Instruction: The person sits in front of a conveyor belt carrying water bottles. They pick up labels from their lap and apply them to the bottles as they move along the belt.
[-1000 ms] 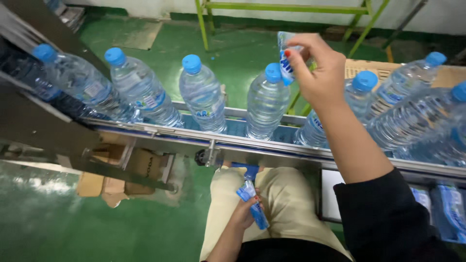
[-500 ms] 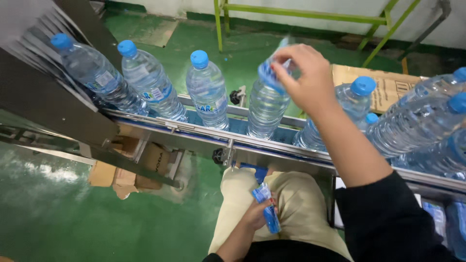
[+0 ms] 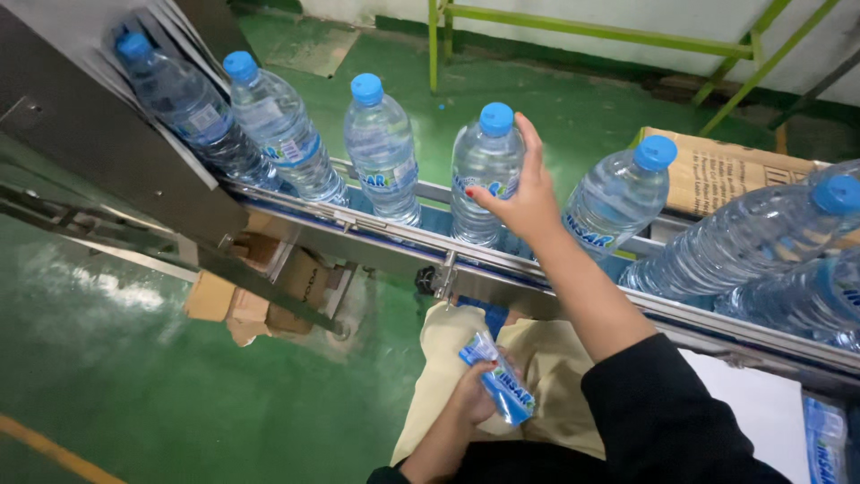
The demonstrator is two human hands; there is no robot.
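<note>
Running left to right, a metal conveyor (image 3: 376, 235) is carrying a row of clear water bottles with blue caps; the right hand (image 3: 524, 202) is lying open against the bottle (image 3: 484, 175) fourth from the left, fingers spread on its shoulder; the left hand (image 3: 470, 399) is gripping a bundle of blue labels (image 3: 502, 387) over the lap

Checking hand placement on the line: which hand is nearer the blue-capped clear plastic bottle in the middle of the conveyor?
Right. The right hand rests against the blue-capped clear plastic bottle; the left hand is low at the lap, holding blue label sleeves.
</note>
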